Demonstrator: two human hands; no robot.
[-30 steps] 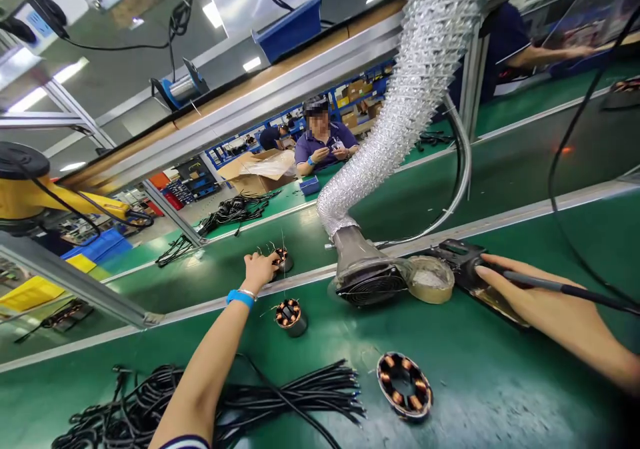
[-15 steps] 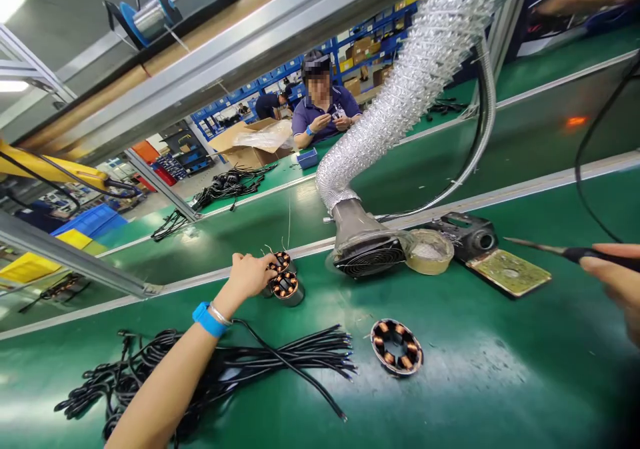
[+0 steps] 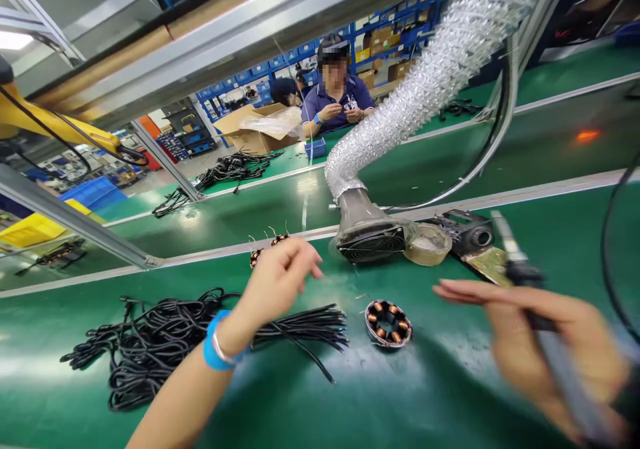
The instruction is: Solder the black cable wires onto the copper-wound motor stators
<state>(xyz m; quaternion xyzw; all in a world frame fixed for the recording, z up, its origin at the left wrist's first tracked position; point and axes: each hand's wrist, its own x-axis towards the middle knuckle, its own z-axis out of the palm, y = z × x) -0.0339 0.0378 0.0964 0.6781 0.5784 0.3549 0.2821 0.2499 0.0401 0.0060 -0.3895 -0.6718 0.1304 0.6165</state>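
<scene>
My left hand (image 3: 283, 277), with a blue wristband, is over the green bench in front of two wound motor stators (image 3: 280, 239), which it partly hides. Its fingers are bent and a little apart, with nothing visible in them. In my right hand (image 3: 520, 342) is a soldering iron (image 3: 526, 273), its front end pointing up and away, blurred by motion. Between the hands a separate stator (image 3: 389, 345) with copper coils lies on the bench. Beside my left forearm lies a bundle of black cables (image 3: 160, 339), their stripped ends towards the stator.
A fume extractor head (image 3: 370, 242) on a silver hose (image 3: 400, 99) stands behind the stator. Right of it are a roll of tape (image 3: 427, 245) and a soldering iron stand (image 3: 467, 230). Across the bench sits a person (image 3: 340, 105) in a dark shirt.
My left hand has come off the two stators, moving right and nearer. My right hand has moved in from the right edge with the soldering iron, which has swung from pointing left to pointing up.
</scene>
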